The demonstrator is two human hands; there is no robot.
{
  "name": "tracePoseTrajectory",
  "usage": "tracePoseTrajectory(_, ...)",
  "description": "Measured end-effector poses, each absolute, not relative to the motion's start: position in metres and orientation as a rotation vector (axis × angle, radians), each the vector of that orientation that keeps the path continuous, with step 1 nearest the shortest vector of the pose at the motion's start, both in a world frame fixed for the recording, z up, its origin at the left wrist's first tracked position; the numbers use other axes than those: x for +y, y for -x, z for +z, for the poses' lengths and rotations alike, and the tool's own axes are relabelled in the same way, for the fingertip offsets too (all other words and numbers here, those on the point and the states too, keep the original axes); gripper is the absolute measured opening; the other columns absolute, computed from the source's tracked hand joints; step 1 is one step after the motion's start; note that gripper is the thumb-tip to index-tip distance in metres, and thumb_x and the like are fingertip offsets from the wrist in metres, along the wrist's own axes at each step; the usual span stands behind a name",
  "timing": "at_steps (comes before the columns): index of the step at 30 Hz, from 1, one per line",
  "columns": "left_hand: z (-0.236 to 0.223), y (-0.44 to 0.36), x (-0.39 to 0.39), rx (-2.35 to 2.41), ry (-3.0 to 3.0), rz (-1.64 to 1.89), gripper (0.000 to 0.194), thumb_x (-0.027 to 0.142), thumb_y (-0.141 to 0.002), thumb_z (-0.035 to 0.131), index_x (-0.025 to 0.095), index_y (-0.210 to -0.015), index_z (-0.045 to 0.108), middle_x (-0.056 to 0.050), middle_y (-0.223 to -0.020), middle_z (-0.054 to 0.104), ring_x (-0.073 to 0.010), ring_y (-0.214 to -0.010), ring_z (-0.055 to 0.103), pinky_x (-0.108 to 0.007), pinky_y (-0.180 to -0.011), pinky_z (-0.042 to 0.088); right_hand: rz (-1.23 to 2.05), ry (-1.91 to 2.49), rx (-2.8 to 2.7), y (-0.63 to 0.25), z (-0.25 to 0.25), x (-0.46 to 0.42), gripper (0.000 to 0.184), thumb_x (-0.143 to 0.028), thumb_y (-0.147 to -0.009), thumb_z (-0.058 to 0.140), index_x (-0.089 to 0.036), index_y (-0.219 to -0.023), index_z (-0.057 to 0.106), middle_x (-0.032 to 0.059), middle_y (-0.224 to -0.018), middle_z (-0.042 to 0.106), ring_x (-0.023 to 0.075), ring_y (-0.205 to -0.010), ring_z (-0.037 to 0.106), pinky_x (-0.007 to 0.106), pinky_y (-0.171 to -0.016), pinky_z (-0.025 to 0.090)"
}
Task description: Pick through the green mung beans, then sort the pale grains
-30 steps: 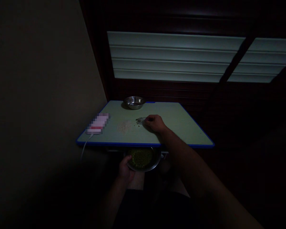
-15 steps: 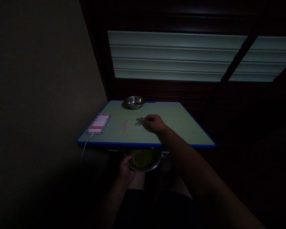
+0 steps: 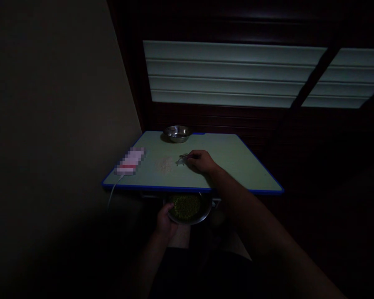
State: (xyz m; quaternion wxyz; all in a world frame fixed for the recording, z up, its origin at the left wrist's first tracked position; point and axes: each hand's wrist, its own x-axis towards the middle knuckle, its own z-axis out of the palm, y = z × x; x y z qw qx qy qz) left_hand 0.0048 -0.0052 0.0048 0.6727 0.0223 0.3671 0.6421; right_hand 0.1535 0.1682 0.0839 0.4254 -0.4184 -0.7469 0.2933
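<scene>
My left hand (image 3: 163,218) grips the rim of a steel bowl (image 3: 203,211) full of small green grains, held just below the front edge of a pale green table (image 3: 233,162). On the tabletop rests my right hand (image 3: 200,161), fingers curled against a small mixed heap of grains (image 3: 181,159); whether anything is pinched in them is too dark to tell. A faint pale patch of grains (image 3: 165,165) lies just left of that heap.
An empty-looking steel bowl (image 3: 177,133) stands at the table's far edge. A phone (image 3: 129,161) with a white cable (image 3: 111,194) lies at the left corner. A wall runs along the left; dark panelling and a lit shutter stand behind.
My right hand has shifted slightly left along the heap of grains. The left hand and its bowl stay in place.
</scene>
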Motion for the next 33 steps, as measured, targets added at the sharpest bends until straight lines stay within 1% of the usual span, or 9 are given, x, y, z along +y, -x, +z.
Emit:
tracePoseTrajectory(6,0.0050,-0.0051,-0.0052,0.807,-0.044,1.458,0.032,0.012,-0.067,0.057,0.007,-0.095,0.072,-0.013,-0.080,0.075,-0.0299,-0.089,0.070,-0.046,-0.090,0.052,0.779,1.038,-1.834,-0.1550,0.0847,0.1676,0.008,-0.020,-0.069,0.066,-0.015,-0.074,0.069,0.0025,-0.071,0.069,0.0124,-0.065,0.058,0.025,-0.065,0.044)
tracePoseTrajectory(12,0.0044,-0.0054,-0.0043,0.787,-0.052,1.466,0.028,0.012,-0.068,0.057,0.009,-0.091,0.073,-0.012,-0.082,0.075,-0.0275,-0.083,0.071,-0.045,-0.089,0.052,0.804,1.012,-1.869,-0.1553,0.0832,0.1703,0.010,-0.019,-0.068,0.067,-0.015,-0.077,0.070,0.0029,-0.072,0.069,0.0129,-0.067,0.059,0.026,-0.067,0.044)
tracePoseTrajectory(17,0.0042,-0.0049,-0.0047,0.791,-0.040,1.444,0.028,0.013,-0.068,0.057,0.008,-0.091,0.072,-0.013,-0.083,0.075,-0.0291,-0.088,0.071,-0.045,-0.090,0.052,0.798,1.016,-1.874,-0.1546,0.0841,0.1690,0.011,-0.019,-0.069,0.067,-0.014,-0.079,0.071,0.0043,-0.076,0.070,0.0135,-0.069,0.059,0.028,-0.070,0.045)
tracePoseTrajectory(22,0.0034,-0.0046,-0.0050,0.804,-0.033,1.453,0.026,0.013,-0.068,0.056,0.009,-0.089,0.072,-0.013,-0.083,0.075,-0.0282,-0.087,0.071,-0.044,-0.090,0.052,0.822,1.008,-1.880,-0.1534,0.0851,0.1685,0.013,-0.022,-0.068,0.069,-0.014,-0.079,0.071,0.0040,-0.075,0.070,0.0135,-0.069,0.059,0.028,-0.069,0.044)
tracePoseTrajectory(27,0.0030,-0.0052,-0.0046,0.801,-0.032,1.447,0.025,0.013,-0.069,0.056,0.010,-0.088,0.072,-0.012,-0.082,0.075,-0.0283,-0.088,0.071,-0.045,-0.090,0.052,0.837,0.985,-1.898,-0.1518,0.0856,0.1696,0.011,-0.020,-0.068,0.067,-0.014,-0.077,0.070,0.0044,-0.077,0.071,0.0140,-0.071,0.060,0.028,-0.071,0.045)
tracePoseTrajectory(33,0.0048,-0.0061,-0.0046,0.824,-0.050,1.464,0.025,0.012,-0.068,0.056,0.011,-0.087,0.072,-0.011,-0.080,0.075,-0.0286,-0.089,0.071,-0.047,-0.092,0.051,0.860,0.980,-1.899,-0.1531,0.0866,0.1698,0.010,-0.017,-0.067,0.066,-0.015,-0.076,0.070,0.0035,-0.075,0.070,0.0134,-0.069,0.060,0.027,-0.070,0.045)
